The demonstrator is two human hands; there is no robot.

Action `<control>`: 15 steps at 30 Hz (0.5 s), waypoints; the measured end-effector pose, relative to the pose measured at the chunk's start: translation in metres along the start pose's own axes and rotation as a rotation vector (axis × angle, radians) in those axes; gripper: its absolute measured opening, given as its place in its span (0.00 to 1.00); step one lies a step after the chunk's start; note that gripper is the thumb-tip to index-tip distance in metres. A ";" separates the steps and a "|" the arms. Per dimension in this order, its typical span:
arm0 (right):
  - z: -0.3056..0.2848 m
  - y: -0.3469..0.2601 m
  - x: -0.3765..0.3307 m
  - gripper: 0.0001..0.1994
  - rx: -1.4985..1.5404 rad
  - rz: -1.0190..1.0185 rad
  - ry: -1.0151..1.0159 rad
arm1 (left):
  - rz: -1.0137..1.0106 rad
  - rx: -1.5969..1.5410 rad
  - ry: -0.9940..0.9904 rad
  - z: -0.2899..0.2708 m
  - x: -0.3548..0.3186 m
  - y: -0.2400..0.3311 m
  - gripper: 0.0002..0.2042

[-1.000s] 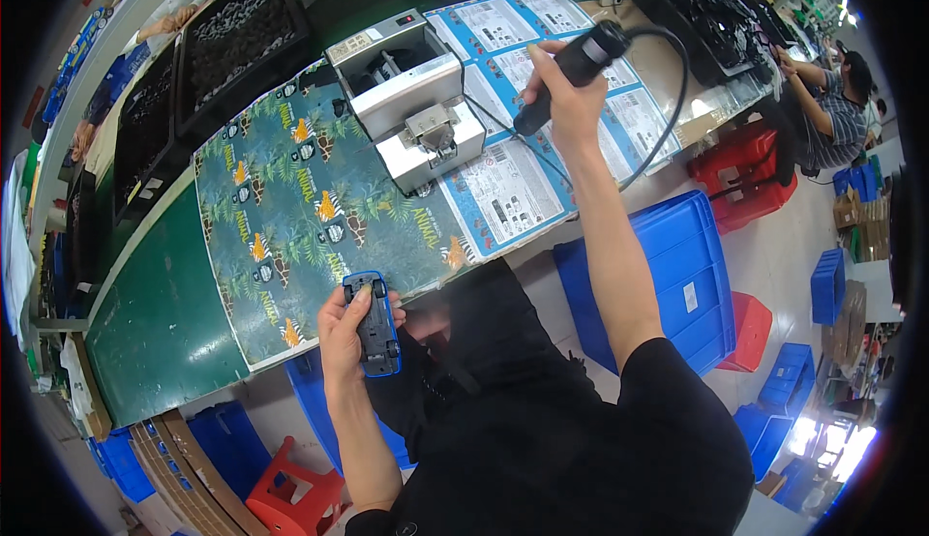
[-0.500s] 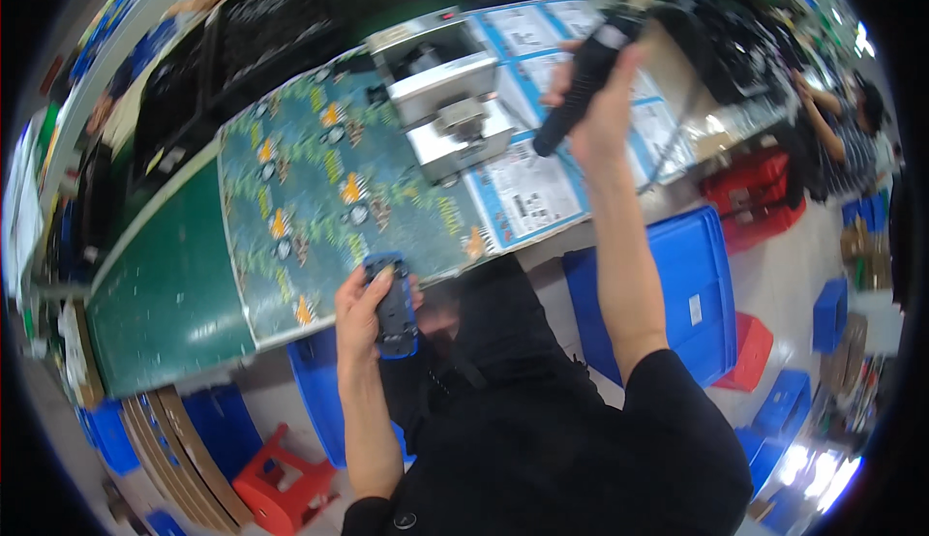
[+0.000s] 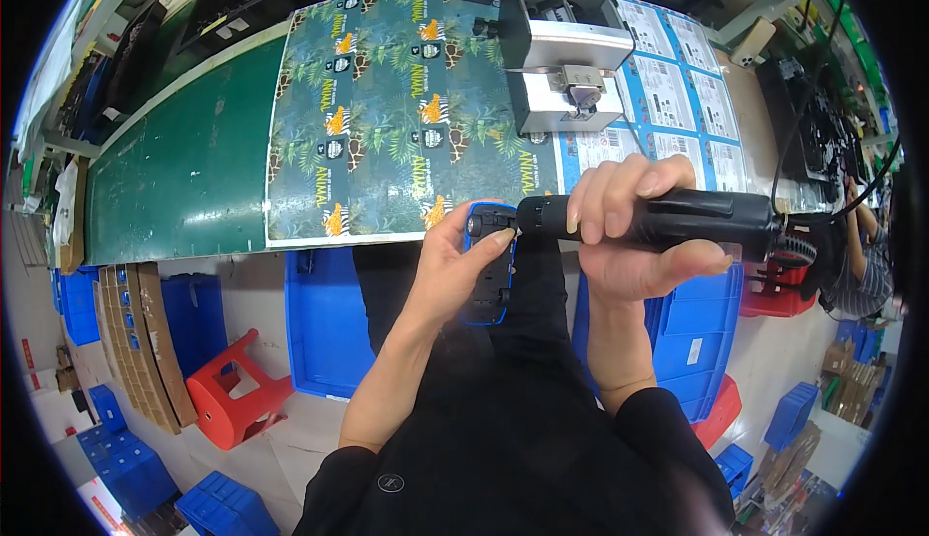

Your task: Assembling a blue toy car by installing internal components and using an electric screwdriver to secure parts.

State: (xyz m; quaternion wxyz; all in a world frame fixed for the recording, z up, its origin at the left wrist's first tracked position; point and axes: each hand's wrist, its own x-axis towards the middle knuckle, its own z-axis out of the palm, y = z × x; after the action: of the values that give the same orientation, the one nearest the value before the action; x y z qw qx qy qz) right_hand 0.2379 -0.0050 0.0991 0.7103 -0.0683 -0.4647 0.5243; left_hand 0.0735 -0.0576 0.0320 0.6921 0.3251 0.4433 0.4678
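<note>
The left hand (image 3: 450, 270) grips a blue-and-black part (image 3: 487, 265), fingers curled round it with the thumb across its top, just below the near edge of the bench (image 3: 174, 178). The right hand (image 3: 634, 231) is wrapped tight around a black power screwdriver (image 3: 668, 219), held level, its tip touching the part's upper end. On the bench above the part lie patterned sheets (image 3: 387, 101), with a grey metal machine (image 3: 561, 47) beyond them. Under the bench, beside the part, stand blue bins (image 3: 324, 333) and a red stool (image 3: 232, 396)
</note>
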 end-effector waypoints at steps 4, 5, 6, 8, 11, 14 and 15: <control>0.000 0.000 -0.003 0.37 -0.010 0.009 -0.007 | 0.013 -0.010 0.001 0.001 -0.002 0.003 0.15; 0.000 0.000 -0.002 0.37 -0.010 0.009 -0.008 | 0.029 0.029 0.000 0.001 -0.002 0.004 0.15; 0.000 0.001 -0.002 0.37 -0.013 0.012 -0.032 | 0.046 0.067 -0.003 0.001 -0.002 0.004 0.14; 0.001 0.002 -0.002 0.36 -0.017 0.016 -0.055 | 0.042 0.081 0.001 0.003 -0.002 0.006 0.14; 0.014 -0.005 -0.004 0.34 -0.032 0.092 -0.055 | 0.051 0.140 0.010 0.004 -0.002 0.009 0.12; 0.007 -0.003 0.002 0.34 -0.031 0.097 -0.264 | 0.063 0.193 -0.012 0.008 -0.003 0.013 0.12; 0.004 -0.003 0.005 0.34 -0.027 0.103 -0.265 | 0.065 0.203 -0.031 0.009 -0.002 0.014 0.12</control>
State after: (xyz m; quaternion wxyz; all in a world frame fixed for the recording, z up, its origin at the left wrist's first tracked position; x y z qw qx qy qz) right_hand 0.2369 -0.0038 0.1056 0.6137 -0.0318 -0.5575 0.5583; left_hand 0.0760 -0.0550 0.0485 0.6468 0.4149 0.4668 0.4377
